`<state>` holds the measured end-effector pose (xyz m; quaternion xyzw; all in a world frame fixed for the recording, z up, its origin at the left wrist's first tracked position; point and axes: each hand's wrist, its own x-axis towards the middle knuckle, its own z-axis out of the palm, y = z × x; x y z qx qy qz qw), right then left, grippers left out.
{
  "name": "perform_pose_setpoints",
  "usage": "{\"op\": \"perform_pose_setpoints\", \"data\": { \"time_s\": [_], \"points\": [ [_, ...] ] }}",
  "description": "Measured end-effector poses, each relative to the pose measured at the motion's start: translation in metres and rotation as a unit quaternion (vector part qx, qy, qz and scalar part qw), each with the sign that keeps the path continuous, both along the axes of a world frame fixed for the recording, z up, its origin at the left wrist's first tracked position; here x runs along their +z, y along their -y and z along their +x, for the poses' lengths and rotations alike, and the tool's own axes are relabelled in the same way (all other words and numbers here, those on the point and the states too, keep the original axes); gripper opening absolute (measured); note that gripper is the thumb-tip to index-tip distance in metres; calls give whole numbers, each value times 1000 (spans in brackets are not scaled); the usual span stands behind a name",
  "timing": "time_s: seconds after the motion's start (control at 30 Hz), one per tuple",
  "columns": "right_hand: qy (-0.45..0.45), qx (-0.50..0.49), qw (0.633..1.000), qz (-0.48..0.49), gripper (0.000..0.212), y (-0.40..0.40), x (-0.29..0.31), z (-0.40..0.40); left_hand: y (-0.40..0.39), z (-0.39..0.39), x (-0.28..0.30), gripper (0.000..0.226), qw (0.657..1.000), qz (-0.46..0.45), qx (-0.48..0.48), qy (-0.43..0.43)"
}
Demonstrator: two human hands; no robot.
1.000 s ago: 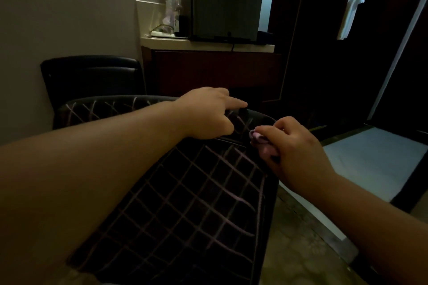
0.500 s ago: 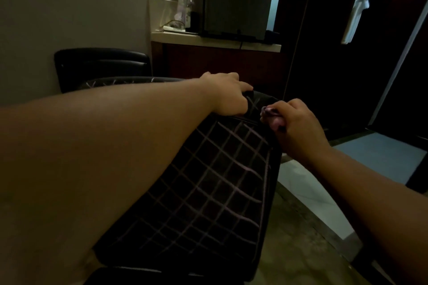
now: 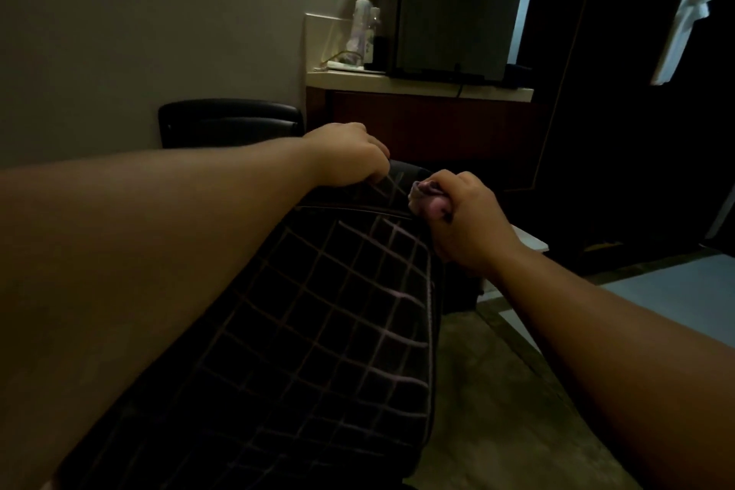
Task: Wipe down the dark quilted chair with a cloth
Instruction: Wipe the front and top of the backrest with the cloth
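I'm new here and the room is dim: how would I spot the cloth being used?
Find the dark quilted chair with its pale grid of stitching that fills the lower middle. At its far top edge, the right hand grips a small bunched cloth. It is the only pale pinkish thing there, poking out of the fist.

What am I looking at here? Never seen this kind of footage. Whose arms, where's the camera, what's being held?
No machine: one camera worn on a person's head, looking forward and down at their own bare arms. The dark quilted chair fills the lower middle. The left hand grips its top edge. The right hand holds a bunched pinkish cloth against the chair's upper right corner. Behind: a plain black chair, and a counter with a spray bottle.
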<state>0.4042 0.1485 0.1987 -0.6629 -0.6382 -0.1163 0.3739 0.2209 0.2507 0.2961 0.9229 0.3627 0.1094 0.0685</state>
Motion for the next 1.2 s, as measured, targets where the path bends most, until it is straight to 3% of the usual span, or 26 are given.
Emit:
{"op": "perform_pose_setpoints", "data": {
  "time_s": [0.2,0.43,0.63,0.8,0.97,1.13,1.2],
  "points": [
    [-38,6,998,47,19,17,-12,-2,18,-3,-4,49,1000,1,8,21],
    [58,-91,989,100,19,18,-17,-1,27,8,-4,52,1000,15,1,-6],
    [153,-125,979,50,15,6,-6,1,5,2,-7,63,1000,-7,-19,9],
    [90,-166,980,56,18,-13,9,4,-6,-2,-5,67,999,0,-49,-13],
    [92,-94,990,43,14,-9,-1,1,-11,-9,-4,67,998,-21,-51,12],
    [134,-90,986,34,28,-4,19,8,-8,-22,4,74,996,-62,-65,16],
    [78,-112,990,45,24,-11,30,7,-5,-28,11,74,998,-8,-56,-13]
  ]
}}
